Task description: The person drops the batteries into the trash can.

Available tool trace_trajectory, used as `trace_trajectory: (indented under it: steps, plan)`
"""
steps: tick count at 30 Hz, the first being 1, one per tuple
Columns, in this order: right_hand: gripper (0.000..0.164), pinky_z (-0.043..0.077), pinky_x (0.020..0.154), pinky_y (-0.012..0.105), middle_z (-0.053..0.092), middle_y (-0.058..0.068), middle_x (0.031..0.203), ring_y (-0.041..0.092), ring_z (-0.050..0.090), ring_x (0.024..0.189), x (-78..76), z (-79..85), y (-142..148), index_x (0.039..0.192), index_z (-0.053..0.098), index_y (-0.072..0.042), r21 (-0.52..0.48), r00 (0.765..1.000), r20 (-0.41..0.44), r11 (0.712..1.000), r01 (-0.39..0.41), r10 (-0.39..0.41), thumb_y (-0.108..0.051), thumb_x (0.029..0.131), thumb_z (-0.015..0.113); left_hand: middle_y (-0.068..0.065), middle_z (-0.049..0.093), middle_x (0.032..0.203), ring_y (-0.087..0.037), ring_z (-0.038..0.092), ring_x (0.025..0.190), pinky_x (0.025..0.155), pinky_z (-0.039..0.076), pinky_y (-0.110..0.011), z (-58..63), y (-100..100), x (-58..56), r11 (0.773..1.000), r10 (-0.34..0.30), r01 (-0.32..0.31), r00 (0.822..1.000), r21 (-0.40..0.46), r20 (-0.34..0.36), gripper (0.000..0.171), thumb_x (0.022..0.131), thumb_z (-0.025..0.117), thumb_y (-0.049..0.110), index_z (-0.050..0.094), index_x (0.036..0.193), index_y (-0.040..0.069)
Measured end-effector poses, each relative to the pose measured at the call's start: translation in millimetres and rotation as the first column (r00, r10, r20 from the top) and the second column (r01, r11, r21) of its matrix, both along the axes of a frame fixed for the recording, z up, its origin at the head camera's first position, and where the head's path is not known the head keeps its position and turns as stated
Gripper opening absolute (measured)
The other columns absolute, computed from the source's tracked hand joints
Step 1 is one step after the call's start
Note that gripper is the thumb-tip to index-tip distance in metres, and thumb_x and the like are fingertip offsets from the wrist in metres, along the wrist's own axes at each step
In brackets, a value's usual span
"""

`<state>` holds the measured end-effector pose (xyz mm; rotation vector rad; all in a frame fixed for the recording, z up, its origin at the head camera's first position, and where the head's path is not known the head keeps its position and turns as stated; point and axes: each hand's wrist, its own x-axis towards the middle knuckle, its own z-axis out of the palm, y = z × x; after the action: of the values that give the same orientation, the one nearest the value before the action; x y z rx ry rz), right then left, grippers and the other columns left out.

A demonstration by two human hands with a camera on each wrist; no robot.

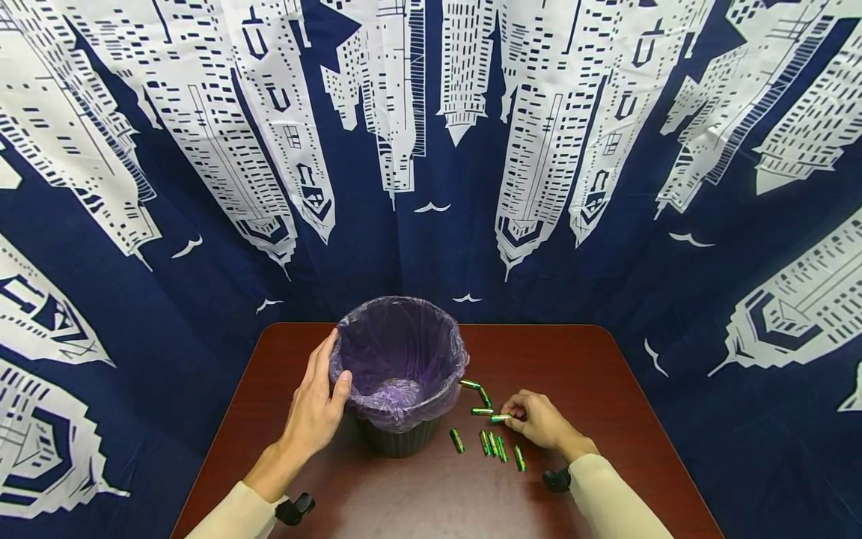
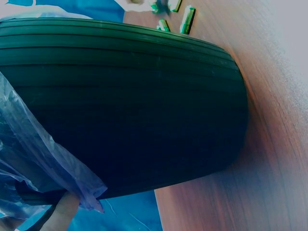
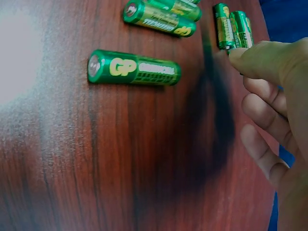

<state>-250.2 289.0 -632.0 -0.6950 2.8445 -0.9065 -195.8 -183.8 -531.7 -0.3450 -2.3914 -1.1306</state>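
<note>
A dark ribbed trash bin [image 1: 397, 440], also filling much of the left wrist view [image 2: 144, 110], stands lined with a thin purple plastic bag [image 1: 397, 408]. My left hand [image 1: 316, 400] rests against the left side of its rim, fingers fairly straight and thumb near the front edge. To the right of the bin, my right hand [image 1: 539, 421] pinches one green GP battery [image 1: 500, 418] between thumb and fingertips, low over the table. In the right wrist view, the hand [image 3: 269, 91] partly hides the battery ends. Nearest to that wrist camera lies another battery [image 3: 134, 68].
Several more green batteries [image 1: 485, 442] lie scattered between the bin and my right hand, some side by side. A reddish-brown wooden table [image 1: 431, 501] bears everything. Behind it hangs a navy curtain [image 1: 417, 254] with white city buildings.
</note>
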Motion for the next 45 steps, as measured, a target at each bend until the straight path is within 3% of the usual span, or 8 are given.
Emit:
trace_trajectory:
  steps: [11, 20, 31, 39, 45]
  plan:
    - [0.011, 0.064, 0.083, 0.029, 0.074, -0.006, 0.106, 0.000, 0.066, 0.094, 1.6, 21.8, -3, 0.109, 0.082, -0.015, -0.031, 0.997, -0.067, 0.999, 0.028, -0.030, -0.008, 0.104, 0.087, -0.017, 0.048, 0.183, -0.053, 0.067, 0.149, 0.109, 0.060, -0.080, -0.5, 0, -0.2, 1.000, 0.012, -0.012, 1.000, -0.008, -0.021, 0.076, 0.114, 0.063, 0.029, 0.036, 0.184, 0.016]
    - [0.010, 0.064, 0.082, 0.029, 0.075, -0.007, 0.107, 0.003, 0.067, 0.094, -1.2, 56.7, -10, 0.111, 0.082, -0.016, -0.040, 0.990, -0.129, 0.998, 0.052, -0.057, -0.009, 0.105, 0.086, -0.016, 0.046, 0.184, -0.053, 0.068, 0.149, 0.110, 0.059, -0.080, -0.5, 0, 0.6, 1.000, 0.007, -0.007, 1.000, -0.013, -0.008, 0.077, 0.115, 0.063, 0.029, 0.034, 0.185, 0.018]
    - [0.018, 0.064, 0.081, 0.030, 0.078, -0.003, 0.103, 0.011, 0.071, 0.091, -10.2, 103.2, -29, 0.107, 0.083, -0.013, -0.079, 0.942, -0.334, 0.997, 0.010, -0.036, -0.001, 0.096, 0.090, -0.015, 0.047, 0.183, -0.052, 0.070, 0.145, 0.108, 0.061, -0.079, -0.4, 1, 3.2, 1.000, 0.014, -0.014, 1.000, -0.005, -0.002, 0.076, 0.114, 0.062, 0.031, 0.035, 0.184, 0.019]
    - [0.015, 0.065, 0.085, 0.037, 0.080, -0.001, 0.105, 0.019, 0.074, 0.095, -13.6, 135.3, -41, 0.110, 0.084, -0.012, -0.098, 0.924, -0.374, 0.994, 0.052, -0.085, -0.004, 0.098, 0.089, -0.017, 0.048, 0.182, -0.055, 0.071, 0.143, 0.108, 0.061, -0.080, 0.1, 1, 5.1, 1.000, 0.011, -0.011, 1.000, -0.008, -0.006, 0.076, 0.113, 0.063, 0.028, 0.036, 0.183, 0.014]
    - [0.014, 0.063, 0.085, 0.036, 0.080, 0.001, 0.105, 0.023, 0.074, 0.095, -15.9, 157.2, -55, 0.109, 0.083, -0.012, -0.133, 0.906, -0.412, 0.990, 0.042, -0.094, -0.006, 0.098, 0.089, -0.016, 0.047, 0.183, -0.054, 0.070, 0.145, 0.108, 0.061, -0.080, 0.2, 1, 4.5, 1.000, 0.013, -0.013, 1.000, -0.008, -0.004, 0.075, 0.114, 0.061, 0.031, 0.035, 0.184, 0.016]
